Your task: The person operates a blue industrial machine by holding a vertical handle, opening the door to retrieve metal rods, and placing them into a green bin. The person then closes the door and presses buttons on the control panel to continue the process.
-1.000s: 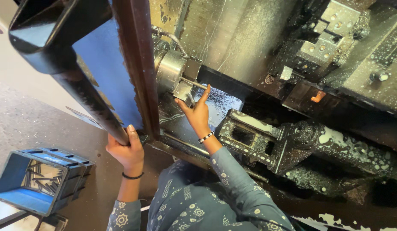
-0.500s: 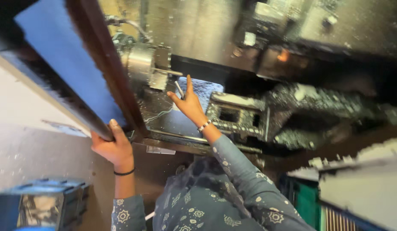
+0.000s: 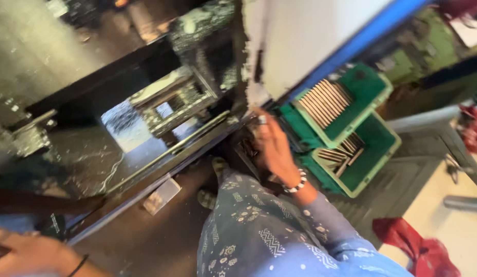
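Note:
My right hand (image 3: 273, 147), with a ring and a beaded bracelet, reaches down to the dark lower edge of the machine opening (image 3: 197, 134), just left of the green crates. Its back faces me and its fingertips are hidden, so I cannot tell if it holds anything. My left hand (image 3: 24, 254) sits blurred in the bottom-left corner, against the brown edge of the machine door (image 3: 43, 201). My patterned blue sleeve and tunic (image 3: 269, 241) fill the bottom centre.
Two stacked green crates (image 3: 374, 154) of thin metal rods (image 3: 325, 102) stand on the floor to the right. A white and blue machine panel (image 3: 320, 41) rises above them. A red cloth (image 3: 418, 246) lies at bottom right. The wet, dark machine interior (image 3: 120, 123) is at left.
My view has swung right and down. My right hand left the chuck area and dropped to the machine's lower edge by the green crates. My left hand stays at the door.

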